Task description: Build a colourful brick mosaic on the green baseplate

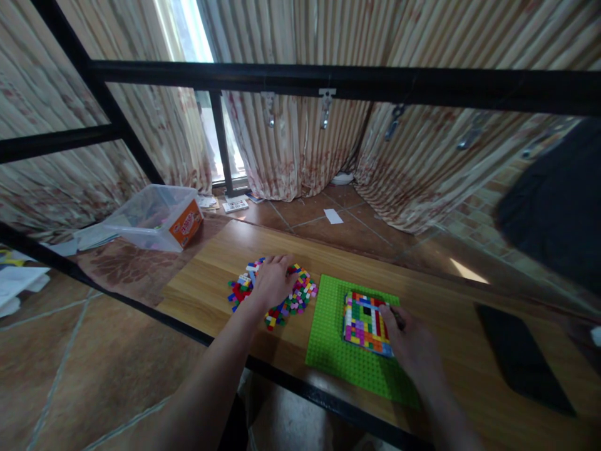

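Forearms [206, 382], right hand [407, 333] touching brick panel [364, 327], squared with baseplate [327, 326]

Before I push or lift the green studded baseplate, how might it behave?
The green studded baseplate looks thin and broad, so may flex slightly. Lying flat, it would probably slide rather than tip. The multicoloured brick build on it likely adds weight.

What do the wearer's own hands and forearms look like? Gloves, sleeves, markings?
Left hand and right hand: both ungloved. Forearms bare as far as visible; no sleeves, watches, cables or bold markings show. Any rings on the fingers would be too small to tell.
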The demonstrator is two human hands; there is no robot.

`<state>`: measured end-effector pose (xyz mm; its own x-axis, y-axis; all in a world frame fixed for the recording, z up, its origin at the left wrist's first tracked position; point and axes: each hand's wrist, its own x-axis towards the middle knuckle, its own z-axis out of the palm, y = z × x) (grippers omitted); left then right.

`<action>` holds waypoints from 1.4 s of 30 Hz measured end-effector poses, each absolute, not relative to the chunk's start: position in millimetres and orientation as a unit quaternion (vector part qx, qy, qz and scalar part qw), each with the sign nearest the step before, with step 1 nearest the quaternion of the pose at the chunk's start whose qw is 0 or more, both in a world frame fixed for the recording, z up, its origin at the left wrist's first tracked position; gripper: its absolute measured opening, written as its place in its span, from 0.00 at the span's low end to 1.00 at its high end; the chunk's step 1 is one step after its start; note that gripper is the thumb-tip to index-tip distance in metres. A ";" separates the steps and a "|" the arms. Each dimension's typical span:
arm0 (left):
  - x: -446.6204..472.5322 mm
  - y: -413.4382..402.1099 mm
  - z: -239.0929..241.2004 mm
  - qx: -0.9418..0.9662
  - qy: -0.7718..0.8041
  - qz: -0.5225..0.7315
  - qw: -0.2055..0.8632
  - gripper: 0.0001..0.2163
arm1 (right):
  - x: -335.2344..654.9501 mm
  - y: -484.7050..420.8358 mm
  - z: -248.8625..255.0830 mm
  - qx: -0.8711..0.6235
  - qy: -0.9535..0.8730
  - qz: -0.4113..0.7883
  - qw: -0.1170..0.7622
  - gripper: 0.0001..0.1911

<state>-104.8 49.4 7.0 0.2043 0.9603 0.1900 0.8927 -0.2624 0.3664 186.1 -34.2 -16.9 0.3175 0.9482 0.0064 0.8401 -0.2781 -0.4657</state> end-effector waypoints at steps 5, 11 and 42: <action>-88.3 55.2 1.3 0.773 0.603 0.165 0.108 0.24 | 187.0 -34.5 -16.4 -0.776 -0.573 0.157 0.212 0.31; -83.0 59.3 6.2 0.760 0.623 0.135 0.128 0.24 | 188.4 -34.9 -17.6 -0.775 -0.572 0.161 0.216 0.30; -47.8 14.1 25.7 0.249 0.379 0.550 0.701 0.13 | 119.7 -40.9 11.5 -0.592 -0.501 0.259 0.575 0.14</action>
<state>-47.8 14.1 25.7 0.1069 0.9603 -0.2578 -0.5822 0.2706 0.7667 119.7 -40.9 11.5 0.3629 0.8921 0.2693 0.2952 0.1640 -0.9412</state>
